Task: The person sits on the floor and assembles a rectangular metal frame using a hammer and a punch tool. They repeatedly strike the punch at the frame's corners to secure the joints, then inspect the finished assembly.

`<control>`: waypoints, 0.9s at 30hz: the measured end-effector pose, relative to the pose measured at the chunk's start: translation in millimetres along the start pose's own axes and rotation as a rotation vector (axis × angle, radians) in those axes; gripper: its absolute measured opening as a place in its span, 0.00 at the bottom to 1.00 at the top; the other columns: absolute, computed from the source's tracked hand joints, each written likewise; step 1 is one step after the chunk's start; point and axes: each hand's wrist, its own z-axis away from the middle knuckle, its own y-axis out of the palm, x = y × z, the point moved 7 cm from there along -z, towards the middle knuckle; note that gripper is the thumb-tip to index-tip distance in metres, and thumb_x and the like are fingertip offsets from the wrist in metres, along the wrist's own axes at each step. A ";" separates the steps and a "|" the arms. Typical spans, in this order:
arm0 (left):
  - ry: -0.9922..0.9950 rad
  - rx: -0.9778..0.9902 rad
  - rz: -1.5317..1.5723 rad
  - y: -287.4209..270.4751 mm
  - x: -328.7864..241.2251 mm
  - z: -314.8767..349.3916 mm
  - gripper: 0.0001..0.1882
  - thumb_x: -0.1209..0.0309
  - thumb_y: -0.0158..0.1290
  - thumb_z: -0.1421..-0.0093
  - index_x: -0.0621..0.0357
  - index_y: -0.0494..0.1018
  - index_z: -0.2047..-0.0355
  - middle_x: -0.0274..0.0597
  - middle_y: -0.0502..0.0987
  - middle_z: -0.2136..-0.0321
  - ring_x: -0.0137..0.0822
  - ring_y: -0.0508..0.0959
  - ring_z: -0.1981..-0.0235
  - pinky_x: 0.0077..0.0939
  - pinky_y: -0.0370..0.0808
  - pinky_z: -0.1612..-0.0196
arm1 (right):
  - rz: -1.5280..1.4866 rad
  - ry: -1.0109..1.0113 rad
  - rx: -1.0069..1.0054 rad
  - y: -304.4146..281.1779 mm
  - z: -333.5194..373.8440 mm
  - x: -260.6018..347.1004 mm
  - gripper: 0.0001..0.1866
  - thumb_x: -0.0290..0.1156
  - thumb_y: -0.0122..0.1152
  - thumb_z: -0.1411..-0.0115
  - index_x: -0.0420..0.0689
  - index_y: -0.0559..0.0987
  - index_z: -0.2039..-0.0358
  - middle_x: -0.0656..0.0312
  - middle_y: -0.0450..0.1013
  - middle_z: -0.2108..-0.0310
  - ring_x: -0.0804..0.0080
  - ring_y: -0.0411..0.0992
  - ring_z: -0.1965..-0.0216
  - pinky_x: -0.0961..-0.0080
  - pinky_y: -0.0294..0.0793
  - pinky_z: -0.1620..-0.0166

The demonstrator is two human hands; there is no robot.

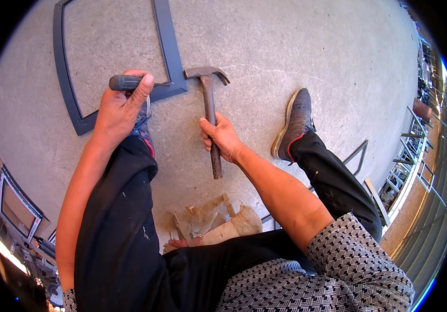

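My left hand is closed around a screwdriver with a dark handle. Its thin shaft points right, with the tip at the near right corner of a dark grey metal frame lying on the concrete floor. A claw hammer is gripped partway down its worn handle by my right hand. The hammer head is just right of that frame corner, apart from the screwdriver handle. My left foot is partly hidden under my left hand, by the near side of the frame.
My right shoe rests on the concrete floor. Below me is a worn seat with wooden parts. Metal frames are stacked along the right side. Another frame leans at the lower left.
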 end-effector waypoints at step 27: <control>0.087 0.042 -0.121 8.7 10.3 -3.1 0.13 0.61 0.58 0.28 0.56 0.79 0.52 0.26 0.72 0.70 0.21 0.70 0.68 0.19 0.70 0.63 | -0.082 0.065 0.022 5.9 4.8 7.0 0.11 0.39 0.60 0.28 0.51 0.67 0.62 0.70 0.64 0.78 0.81 0.61 0.82 0.77 0.66 0.80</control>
